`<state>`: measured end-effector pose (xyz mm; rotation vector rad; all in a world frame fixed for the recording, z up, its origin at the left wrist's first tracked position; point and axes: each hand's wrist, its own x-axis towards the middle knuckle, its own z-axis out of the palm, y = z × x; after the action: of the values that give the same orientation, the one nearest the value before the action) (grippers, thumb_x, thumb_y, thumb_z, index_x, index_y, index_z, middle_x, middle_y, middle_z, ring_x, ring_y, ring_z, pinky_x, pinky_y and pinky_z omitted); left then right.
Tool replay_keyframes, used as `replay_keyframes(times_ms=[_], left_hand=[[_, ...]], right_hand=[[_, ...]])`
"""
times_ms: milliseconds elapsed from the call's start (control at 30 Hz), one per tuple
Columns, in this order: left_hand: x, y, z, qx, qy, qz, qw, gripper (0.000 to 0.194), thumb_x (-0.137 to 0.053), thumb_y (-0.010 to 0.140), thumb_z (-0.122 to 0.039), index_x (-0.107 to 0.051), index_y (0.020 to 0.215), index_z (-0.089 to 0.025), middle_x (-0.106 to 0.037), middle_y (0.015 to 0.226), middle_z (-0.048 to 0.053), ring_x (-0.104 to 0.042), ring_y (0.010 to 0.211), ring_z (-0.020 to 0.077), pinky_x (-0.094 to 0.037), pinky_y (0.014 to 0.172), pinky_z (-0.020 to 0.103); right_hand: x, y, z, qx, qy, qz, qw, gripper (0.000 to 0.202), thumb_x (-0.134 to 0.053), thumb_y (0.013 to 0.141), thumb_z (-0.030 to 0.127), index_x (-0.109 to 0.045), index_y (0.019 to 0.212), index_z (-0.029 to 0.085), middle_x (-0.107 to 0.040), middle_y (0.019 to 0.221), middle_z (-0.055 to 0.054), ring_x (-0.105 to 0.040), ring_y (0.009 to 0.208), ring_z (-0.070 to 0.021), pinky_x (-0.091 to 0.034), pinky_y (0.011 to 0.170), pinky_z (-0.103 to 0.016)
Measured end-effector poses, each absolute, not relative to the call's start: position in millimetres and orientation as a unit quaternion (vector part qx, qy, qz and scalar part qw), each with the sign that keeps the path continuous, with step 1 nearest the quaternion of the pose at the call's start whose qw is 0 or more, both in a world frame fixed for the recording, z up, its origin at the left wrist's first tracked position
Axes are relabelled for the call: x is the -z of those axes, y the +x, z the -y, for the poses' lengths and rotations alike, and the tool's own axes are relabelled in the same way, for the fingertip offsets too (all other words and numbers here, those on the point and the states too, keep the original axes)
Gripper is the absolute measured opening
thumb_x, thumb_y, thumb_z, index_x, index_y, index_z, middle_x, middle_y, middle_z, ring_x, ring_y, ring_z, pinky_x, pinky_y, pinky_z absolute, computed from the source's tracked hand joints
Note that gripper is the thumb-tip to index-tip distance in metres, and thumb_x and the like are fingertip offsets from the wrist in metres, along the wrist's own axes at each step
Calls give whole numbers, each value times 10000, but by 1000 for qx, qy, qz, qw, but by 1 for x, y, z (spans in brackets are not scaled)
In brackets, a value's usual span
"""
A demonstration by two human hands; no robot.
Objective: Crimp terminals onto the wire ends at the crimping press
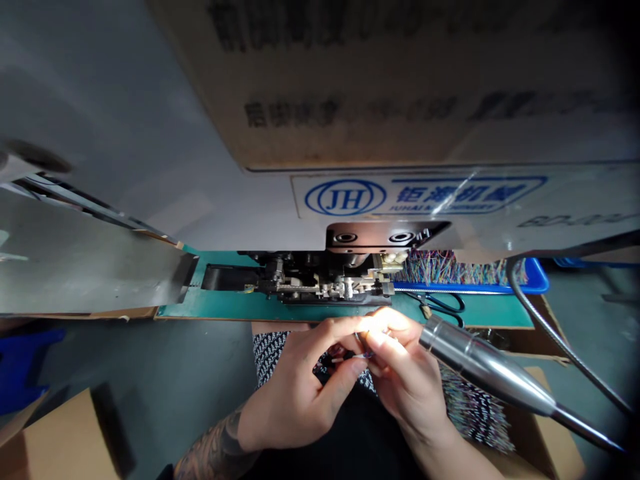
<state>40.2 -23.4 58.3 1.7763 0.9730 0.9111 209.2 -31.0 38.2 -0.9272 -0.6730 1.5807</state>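
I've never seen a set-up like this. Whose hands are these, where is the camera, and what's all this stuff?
There's no robot here. One camera, worn on a person's head, looks forward and down at their bare left hand and right hand.

The big grey machine above them carries a blue "JH" logo. Beneath it, a metal mechanism sits at a green work surface. To the right is a blue tray of thin, colourful wires.

The right hand pinches a small piece with dark and pale parts. The left fingertips are right beside it; glare and overlapping fingers hide whether they grip too. The silver tube pointing at the fingers seems to be a lamp.
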Motion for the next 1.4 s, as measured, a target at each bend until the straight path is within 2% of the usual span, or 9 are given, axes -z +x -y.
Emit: replay_keyframes(times_ms=[267,567,767,967,1400], left_hand=[[-61,40,25,-366,724,-391,435,326,-645,1004,-113,-638,1290,-270,-799,1088,-16,-754,1088,154,-577,968,278],[-62,39,26,-367,725,-397,427,322,-649,998,-123,-652,1286,-266,-804,1173,9,-756,1100,163,-570,997,303],[-64,39,25,-366,724,-398,429,321,-650,994,-123,-664,1282,-265,-807,1152,12,-761,1062,171,-581,981,320],[-64,39,25,-358,726,-402,428,246,-642,1000,-135,-671,1210,-260,-806,1166,25,-757,1057,188,-595,949,336],[-62,38,26,-354,724,-404,433,177,-640,1011,-149,-664,1163,-237,-795,1233,43,-744,1148,199,-595,944,324]], right_hand=[[-37,210,30,-669,-381,293,567,250,-782,977,336,-683,788,206,-439,632,66,-293,546,-94,-280,516,-241],[-36,208,29,-686,-352,286,569,239,-765,988,333,-710,795,204,-440,619,67,-274,538,-79,-219,482,-215],[-36,210,29,-689,-352,294,561,233,-749,1001,327,-706,807,205,-436,627,70,-278,538,-78,-214,486,-217],[-37,211,29,-689,-364,287,558,240,-756,993,333,-709,796,205,-450,627,62,-269,540,-88,-192,477,-235],[-40,208,28,-683,-372,286,559,251,-757,976,313,-693,756,212,-456,614,59,-294,535,-102,-250,497,-254]])
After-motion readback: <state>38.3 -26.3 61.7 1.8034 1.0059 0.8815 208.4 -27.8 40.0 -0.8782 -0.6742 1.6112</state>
